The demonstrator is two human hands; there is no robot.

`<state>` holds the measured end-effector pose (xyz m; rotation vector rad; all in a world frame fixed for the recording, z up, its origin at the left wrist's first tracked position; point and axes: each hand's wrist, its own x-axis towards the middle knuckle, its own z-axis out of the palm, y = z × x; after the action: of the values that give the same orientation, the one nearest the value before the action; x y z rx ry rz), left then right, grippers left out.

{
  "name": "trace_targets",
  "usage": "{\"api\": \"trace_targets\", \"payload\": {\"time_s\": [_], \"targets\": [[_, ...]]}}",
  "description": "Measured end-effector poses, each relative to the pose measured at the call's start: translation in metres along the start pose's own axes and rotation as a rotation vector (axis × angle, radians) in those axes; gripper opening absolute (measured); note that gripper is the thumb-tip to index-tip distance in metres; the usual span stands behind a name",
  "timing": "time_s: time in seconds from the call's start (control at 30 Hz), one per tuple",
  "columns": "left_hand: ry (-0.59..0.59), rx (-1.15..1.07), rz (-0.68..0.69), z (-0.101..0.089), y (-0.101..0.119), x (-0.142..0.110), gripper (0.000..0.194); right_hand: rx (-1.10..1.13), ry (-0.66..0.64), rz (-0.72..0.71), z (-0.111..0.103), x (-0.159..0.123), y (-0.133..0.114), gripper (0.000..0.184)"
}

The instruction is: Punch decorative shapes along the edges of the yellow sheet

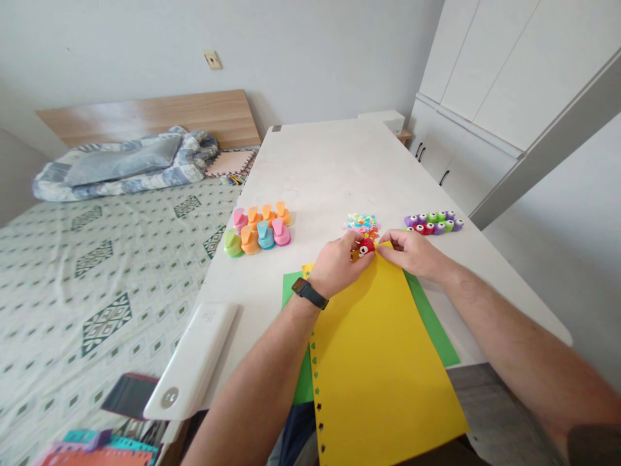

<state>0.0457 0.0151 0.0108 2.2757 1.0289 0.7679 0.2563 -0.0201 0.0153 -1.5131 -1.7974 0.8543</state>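
Note:
My left hand [341, 262] is closed around a small red craft punch [366, 246], which sits at the far edge of a yellow sheet of paper [383, 349]. My right hand [410, 251] pinches the sheet's far right corner beside the punch. Small punched shapes run down the sheet's left edge, and its near end hangs over the table edge. Beneath it lies a green sheet [434, 323]. Just beyond the punch is a pile of colourful paper cutouts [361, 222]. The sheet's edge inside the punch is hidden.
Larger pastel punches [257, 228] stand in rows at left on the white table [320, 162]. Several small punches [434, 223] are lined up at right. A long white case [194, 359] lies near the left edge. A bed [97, 259] adjoins the table at left.

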Motion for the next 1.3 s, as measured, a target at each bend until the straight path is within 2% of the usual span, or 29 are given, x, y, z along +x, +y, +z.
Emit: {"api": "trace_targets", "payload": {"time_s": [0.57,0.77,1.03,1.3], "targets": [[0.028,0.036,-0.033,0.0007,0.0002,0.0011,0.021,-0.081,0.005,0.02,0.0027,0.0008,0.0044,0.026],[0.036,0.054,-0.047,0.0006,0.0009,0.0013,0.021,-0.033,0.013,0.027,0.004,0.0011,0.0067,0.028],[0.049,0.019,-0.036,-0.0002,-0.0016,0.0008,0.024,0.062,-0.025,0.039,0.0045,0.0009,0.0026,0.034],[0.051,-0.066,-0.026,0.0027,-0.0036,0.0007,0.021,-0.032,-0.044,0.009,0.0032,0.0003,-0.0012,0.03]]}}
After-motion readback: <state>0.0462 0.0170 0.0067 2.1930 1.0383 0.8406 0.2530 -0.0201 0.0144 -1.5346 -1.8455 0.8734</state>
